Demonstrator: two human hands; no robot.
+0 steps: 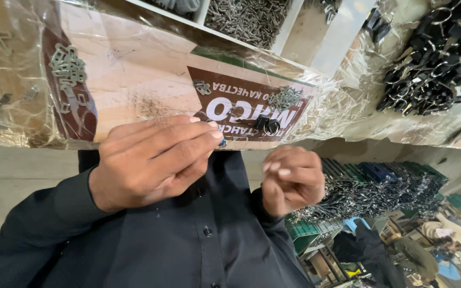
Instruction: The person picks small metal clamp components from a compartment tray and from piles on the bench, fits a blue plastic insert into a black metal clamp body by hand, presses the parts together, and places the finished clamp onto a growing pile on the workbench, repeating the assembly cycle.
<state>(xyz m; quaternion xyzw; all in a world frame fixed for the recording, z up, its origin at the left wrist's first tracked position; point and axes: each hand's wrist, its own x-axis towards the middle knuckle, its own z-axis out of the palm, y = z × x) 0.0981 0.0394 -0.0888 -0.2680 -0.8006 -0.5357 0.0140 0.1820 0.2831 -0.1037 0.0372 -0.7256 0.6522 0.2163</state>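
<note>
Fingers of the left hand (pixel 153 160) pinch a tiny blue-tipped metal part (pixel 222 142) just below the plastic-wrapped cardboard tray (pixel 150 80); the right hand (pixel 293 178) curls closed, contents hidden. A loose pinch could drop the part onto the dark buttoned shirt (pixel 188 240).

1. Landmark = plastic-covered board (pixel 150 80). Your left hand (pixel 153 160) sits at its near edge, right hand (pixel 292 178) just below it & to the right; open gap btwn them.
2. On the board: small metal clips (pixel 68 66) far left, black ring part (pixel 268 125) near centre. Bare stretch btwn them.
3. Right of board: heap of black parts (pixel 438 58) blocks that side.
4. Above board: bin of metal pins (pixel 246 18), walled off.
</note>
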